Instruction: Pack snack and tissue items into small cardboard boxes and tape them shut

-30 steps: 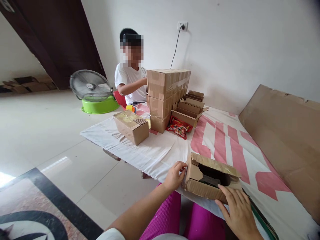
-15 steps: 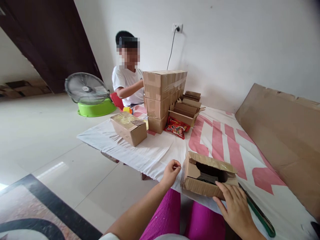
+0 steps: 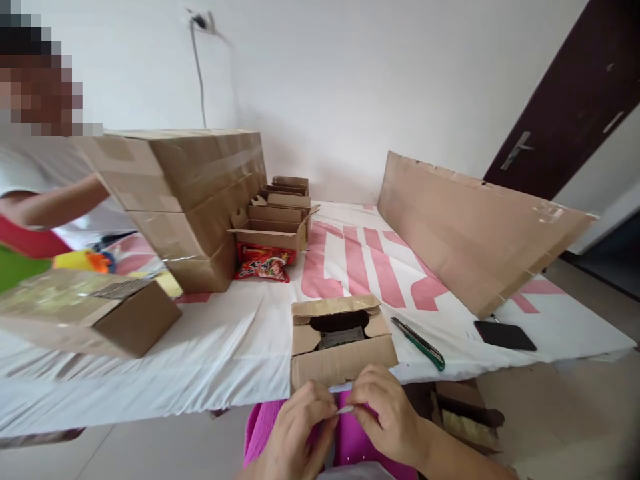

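Between the fingertips of both my hands is a small whitish scrap (image 3: 345, 410), too small to name for certain. My left hand (image 3: 305, 423) pinches one end of it and my right hand (image 3: 383, 413) pinches the other, just over my lap. Right in front of them, at the table's edge, stands a cardboard box (image 3: 335, 370) with its top flaps partly raised. Something dark grey lies inside, mostly hidden. To the right of this box a green utility knife (image 3: 423, 345) rests on the cloth.
Stacked closed boxes (image 3: 210, 193) stand left of centre, with open boxes (image 3: 273, 223) and a red snack packet (image 3: 265, 262) beside them. A taped box (image 3: 125, 320) sits at left, near a person's arm (image 3: 60, 203). A large cardboard sheet (image 3: 465, 233) leans at right behind a phone (image 3: 505, 335).
My view has swung right. My right hand has left the box, and both hands have come together in front of it, pinching a small whitish scrap.
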### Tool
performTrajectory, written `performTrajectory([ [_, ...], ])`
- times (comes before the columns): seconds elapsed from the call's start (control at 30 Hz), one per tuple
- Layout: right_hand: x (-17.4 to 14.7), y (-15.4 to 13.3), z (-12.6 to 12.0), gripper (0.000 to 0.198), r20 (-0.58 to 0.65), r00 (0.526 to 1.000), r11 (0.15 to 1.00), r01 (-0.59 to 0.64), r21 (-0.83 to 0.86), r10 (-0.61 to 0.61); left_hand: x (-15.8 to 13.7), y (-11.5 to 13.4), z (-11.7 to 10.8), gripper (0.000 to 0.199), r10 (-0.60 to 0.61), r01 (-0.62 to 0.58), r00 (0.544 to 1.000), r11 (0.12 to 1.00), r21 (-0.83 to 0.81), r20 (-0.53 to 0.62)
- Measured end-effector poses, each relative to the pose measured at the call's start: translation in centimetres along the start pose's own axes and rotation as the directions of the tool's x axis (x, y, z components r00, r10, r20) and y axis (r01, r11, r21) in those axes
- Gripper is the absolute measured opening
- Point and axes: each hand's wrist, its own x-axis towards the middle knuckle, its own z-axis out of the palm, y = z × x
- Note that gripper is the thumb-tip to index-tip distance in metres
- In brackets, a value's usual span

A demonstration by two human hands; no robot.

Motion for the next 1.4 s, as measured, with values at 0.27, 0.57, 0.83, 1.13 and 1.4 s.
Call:
performTrajectory([
  [0.27, -8.2, 13.3, -11.2, 0.043, -0.563, 0.449, 0.410, -0.889, -0.204, 0.694, 0.6, -0.5, -1.2, 0.034, 0.033, -0.012, 0.976, 0.995, 0.103, -0.213],
  [0.57, -15.3, 20.2, -18.4, 0.026, -0.633, -0.077, -0.282, -0.932, -0.229, 0.770, 0.9, -1.8, -1.6, 0.024, 0.007, 0.047, 0.990, 0.924, 0.378, -0.138],
  [0.83, -13.4, 19.8, -16.9, 0.050, -0.663, 0.263, -0.065, -0.902, -0.427, 0.701, 2.1, -2.1, -2.1, 0.023, -0.113, 0.061, 0.993, 0.781, 0.621, 0.045],
  [1.13, 0.4, 8.7, -6.7, 0.035, -0.150, 0.930, 0.932, -0.352, -0.091, 0.336, 6.9, -3.0, -2.0, 0.027, -0.311, 0.021, 0.898, 0.736, 0.676, 0.310],
  [1.4, 7.4, 3.0, -0.3, 0.063, 0.474, 0.812, 0.939, -0.272, -0.211, 0.341, 8.0, -4.9, -2.8, 0.027, -0.471, 0.209, 0.875, 0.570, 0.795, 0.107],
])
